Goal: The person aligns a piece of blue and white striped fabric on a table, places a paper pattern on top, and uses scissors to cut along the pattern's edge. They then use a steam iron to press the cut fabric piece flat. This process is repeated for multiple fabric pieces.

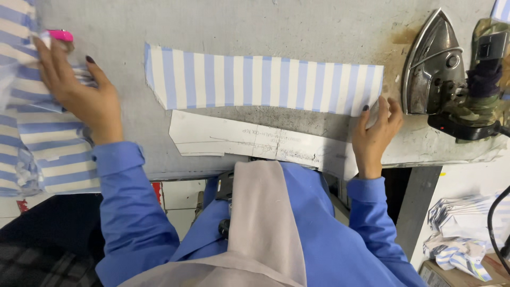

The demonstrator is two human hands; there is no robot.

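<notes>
From the head camera, a long strip of cloth [265,79] lies flat across the grey worktop [239,26], striped crosswise in pale blue and white. Its left end is cut at a slant and slightly frayed; its right end is cut nearly square. Just below it, partly overlapping the worktop's near edge, lies a white paper pattern [255,141] of much the same long shape, with faint handwriting on it.

The right hand [374,133] rests at the strip's lower right corner, its fingers [366,114] curled together and pinching the cloth corner where it meets the pattern's right end. The left hand [79,90] lies spread on a stack of striped cloth pieces [42,143] at the worktop's left end, fingers apart and pressing flat, gripping nothing. A small pink object [60,35] sits just beyond its fingertips.

To the right, well apart from the strip, a metal iron [433,64] stands on the stained worktop, its handle wrapped in camouflage cloth [486,95]. Below the worktop's right end, more striped scraps [462,234] lie heaped.
</notes>
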